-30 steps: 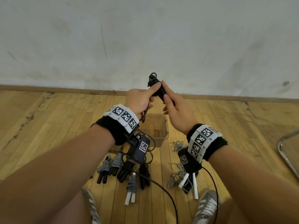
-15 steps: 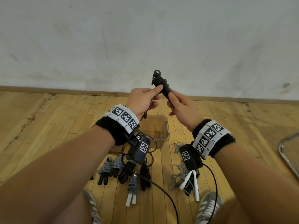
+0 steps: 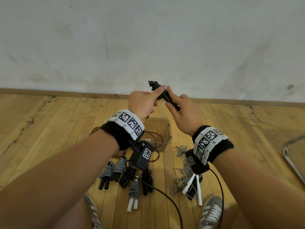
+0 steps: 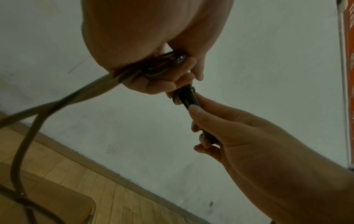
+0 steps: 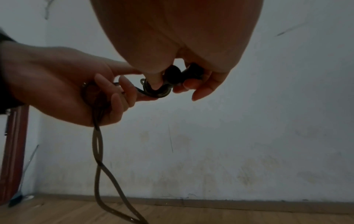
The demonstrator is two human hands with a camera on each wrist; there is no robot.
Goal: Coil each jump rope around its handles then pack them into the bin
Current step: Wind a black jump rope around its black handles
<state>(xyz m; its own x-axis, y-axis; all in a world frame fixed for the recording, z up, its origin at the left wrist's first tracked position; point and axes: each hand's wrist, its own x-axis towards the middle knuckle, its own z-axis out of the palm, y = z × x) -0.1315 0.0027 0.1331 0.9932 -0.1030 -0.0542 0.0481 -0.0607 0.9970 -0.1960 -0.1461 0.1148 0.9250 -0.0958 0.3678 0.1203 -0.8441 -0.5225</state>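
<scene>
no readable words or numbers anywhere — only black-and-white square code markers on both wristbands (image 3: 130, 123).

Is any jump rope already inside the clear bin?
No, the clear bin holds no rope bundle; the coiled ropes lie on the floor beside it.

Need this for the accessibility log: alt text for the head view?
Both hands hold a black jump rope above a wooden floor: right hand grips the handles, left hand pinches the coil. Below sit a clear bin and several coiled ropes.
</scene>
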